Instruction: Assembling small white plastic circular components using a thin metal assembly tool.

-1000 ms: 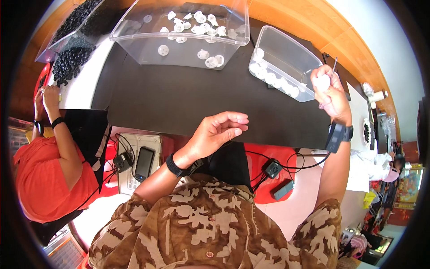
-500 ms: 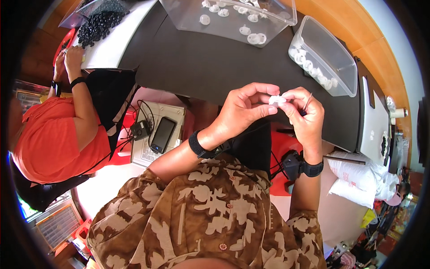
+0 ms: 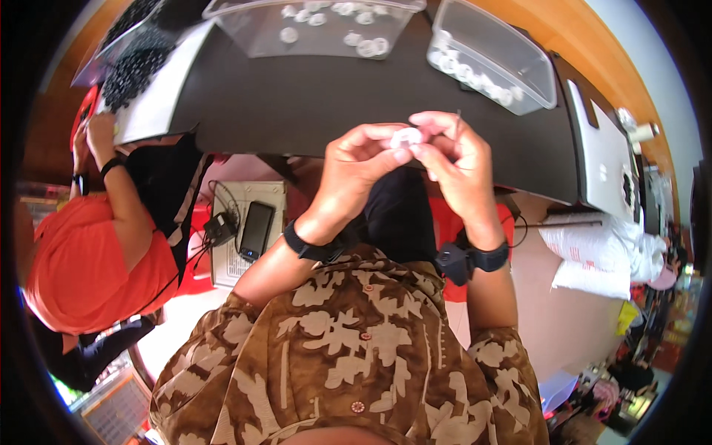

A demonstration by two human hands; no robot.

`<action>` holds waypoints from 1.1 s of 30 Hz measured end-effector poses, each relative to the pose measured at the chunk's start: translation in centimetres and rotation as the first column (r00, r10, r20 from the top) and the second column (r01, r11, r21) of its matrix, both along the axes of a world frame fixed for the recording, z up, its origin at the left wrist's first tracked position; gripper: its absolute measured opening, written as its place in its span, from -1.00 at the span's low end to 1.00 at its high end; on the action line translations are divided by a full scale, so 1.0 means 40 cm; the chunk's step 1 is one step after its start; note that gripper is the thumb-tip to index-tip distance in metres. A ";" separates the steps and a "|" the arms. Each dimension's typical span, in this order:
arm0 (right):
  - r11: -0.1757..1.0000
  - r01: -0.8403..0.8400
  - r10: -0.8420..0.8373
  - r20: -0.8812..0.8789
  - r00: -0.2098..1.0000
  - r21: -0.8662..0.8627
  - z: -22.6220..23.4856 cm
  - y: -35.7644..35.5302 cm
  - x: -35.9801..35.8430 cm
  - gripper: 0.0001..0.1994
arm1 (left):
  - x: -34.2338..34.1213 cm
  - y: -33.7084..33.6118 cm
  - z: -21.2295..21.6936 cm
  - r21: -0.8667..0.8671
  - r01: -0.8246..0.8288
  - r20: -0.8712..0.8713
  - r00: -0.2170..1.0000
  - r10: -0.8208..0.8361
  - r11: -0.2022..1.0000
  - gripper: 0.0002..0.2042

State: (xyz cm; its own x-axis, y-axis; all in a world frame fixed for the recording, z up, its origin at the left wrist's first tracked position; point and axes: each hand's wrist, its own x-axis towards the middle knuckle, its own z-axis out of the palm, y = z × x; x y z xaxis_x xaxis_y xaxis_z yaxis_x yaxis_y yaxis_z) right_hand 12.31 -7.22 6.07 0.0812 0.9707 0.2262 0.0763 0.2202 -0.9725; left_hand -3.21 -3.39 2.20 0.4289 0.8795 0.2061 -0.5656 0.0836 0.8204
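My left hand (image 3: 358,172) and my right hand (image 3: 453,165) meet above the near edge of the dark table (image 3: 297,104). Together their fingertips pinch a small white round part (image 3: 406,137). A thin needle-like pin (image 3: 457,119) sticks up from my right hand. Both wrists wear black bands. A clear bin (image 3: 534,70) with several white round parts stands at the far right of the table, beyond my right hand. Another, larger clear bin (image 3: 259,37) with similar white parts stands at the far middle.
A person in an orange shirt (image 3: 81,259) sits at my left, hands near a bin of small black parts (image 3: 133,59). A phone (image 3: 256,230) and a charger lie on a box below the table. A grey laptop (image 3: 604,159) lies at the right.
My right hand came back from the right bin with a white part and met my left hand. The two hands now hold it together, slightly higher in view than half a second ago.
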 end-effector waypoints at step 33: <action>0.854 -0.367 0.454 0.187 0.871 -0.368 0.066 0.086 0.093 -0.91 | -0.030 0.038 -0.017 -0.264 0.208 -0.125 0.961 -0.247 0.942 -0.75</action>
